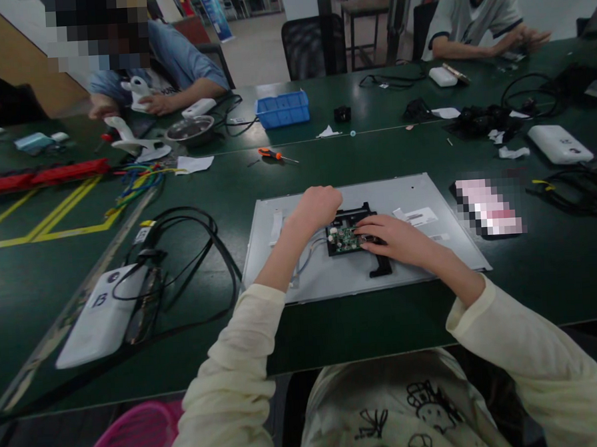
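A large flat grey panel lies on the table before me, with a black plastic bracket on its middle. A small green circuit board sits in the bracket, and thin pale cables run from its left side. My left hand is closed above the board's upper left; its fingertips are hidden behind the hand. My right hand holds the right end of the circuit board, fingers along the upper side and thumb below.
An orange-handled screwdriver lies beyond the panel. To the left are a white power bank and looped black cables. A phone lies right of the panel. Farther back stand a blue basket and a metal bowl. Two people sit opposite.
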Tool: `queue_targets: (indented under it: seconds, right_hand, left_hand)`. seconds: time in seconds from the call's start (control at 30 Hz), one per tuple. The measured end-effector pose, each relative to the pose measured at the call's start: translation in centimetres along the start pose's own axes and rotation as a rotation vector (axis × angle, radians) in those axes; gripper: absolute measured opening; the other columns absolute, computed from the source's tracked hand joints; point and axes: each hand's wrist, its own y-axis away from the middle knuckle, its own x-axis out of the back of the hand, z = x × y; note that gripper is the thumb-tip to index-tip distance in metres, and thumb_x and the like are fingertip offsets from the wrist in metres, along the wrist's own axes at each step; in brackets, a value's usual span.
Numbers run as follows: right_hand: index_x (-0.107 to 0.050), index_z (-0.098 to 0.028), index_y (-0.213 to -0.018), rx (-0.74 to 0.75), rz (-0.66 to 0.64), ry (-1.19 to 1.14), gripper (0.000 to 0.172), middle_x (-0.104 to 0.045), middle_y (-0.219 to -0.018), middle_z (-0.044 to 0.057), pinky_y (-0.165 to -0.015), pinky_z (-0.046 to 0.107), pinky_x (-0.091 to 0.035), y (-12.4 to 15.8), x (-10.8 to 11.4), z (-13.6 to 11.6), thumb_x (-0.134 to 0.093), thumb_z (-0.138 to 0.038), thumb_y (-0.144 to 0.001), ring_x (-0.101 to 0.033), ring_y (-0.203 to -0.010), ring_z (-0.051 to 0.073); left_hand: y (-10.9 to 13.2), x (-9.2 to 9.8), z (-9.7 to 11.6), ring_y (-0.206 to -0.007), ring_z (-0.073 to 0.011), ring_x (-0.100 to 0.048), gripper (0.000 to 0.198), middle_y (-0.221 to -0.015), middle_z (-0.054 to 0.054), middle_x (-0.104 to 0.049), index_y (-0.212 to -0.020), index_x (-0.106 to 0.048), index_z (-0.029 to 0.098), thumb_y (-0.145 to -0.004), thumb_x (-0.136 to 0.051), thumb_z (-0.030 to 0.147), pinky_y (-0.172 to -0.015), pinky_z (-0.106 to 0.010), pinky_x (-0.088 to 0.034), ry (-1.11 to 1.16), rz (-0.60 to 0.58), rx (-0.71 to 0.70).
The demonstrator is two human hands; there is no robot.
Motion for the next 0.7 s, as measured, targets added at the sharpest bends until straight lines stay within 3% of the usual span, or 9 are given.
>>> queue_targets:
  seconds: [0.23,0.43,0.7]
  right_hand:
    - [-0.060,-0.017,-0.123,-0.009,-0.007,-0.008,0.035,-0.059,-0.127,0.012,-0.099,0.046,-0.046,0.0,0.1,0.0,-0.048,-0.033,-0.095,-0.054,-0.116,0.026]
    - [-0.058,-0.019,-0.126,-0.016,0.002,-0.028,0.038,-0.058,-0.130,0.012,-0.100,0.046,-0.046,0.1,0.4,0.1,-0.049,-0.037,-0.094,-0.054,-0.118,0.027]
    - [-0.062,-0.020,-0.120,-0.237,0.292,0.042,0.032,-0.062,-0.121,0.011,-0.098,0.046,-0.045,1.1,2.4,2.9,-0.047,-0.027,-0.092,-0.057,-0.113,0.027]
  left_hand:
    - [0.0,-0.1,-0.2,-0.090,-0.0258,-0.068,0.029,-0.095,-0.018,-0.071,-0.097,-0.073,0.011,-0.086,-0.047,0.014,-0.074,-0.032,-0.048,0.013,-0.021,0.000]
    - [0.5,1.2,-0.1,-0.092,-0.0262,-0.067,0.028,-0.097,-0.016,-0.071,-0.096,-0.073,0.013,-0.086,-0.048,0.021,-0.075,-0.033,-0.048,0.019,-0.039,0.004]
    - [1.0,2.6,-0.6,-0.095,-0.0271,-0.066,0.031,-0.099,-0.015,-0.071,-0.095,-0.073,0.012,-0.087,-0.044,0.020,-0.078,-0.034,-0.048,0.020,-0.021,0.083]
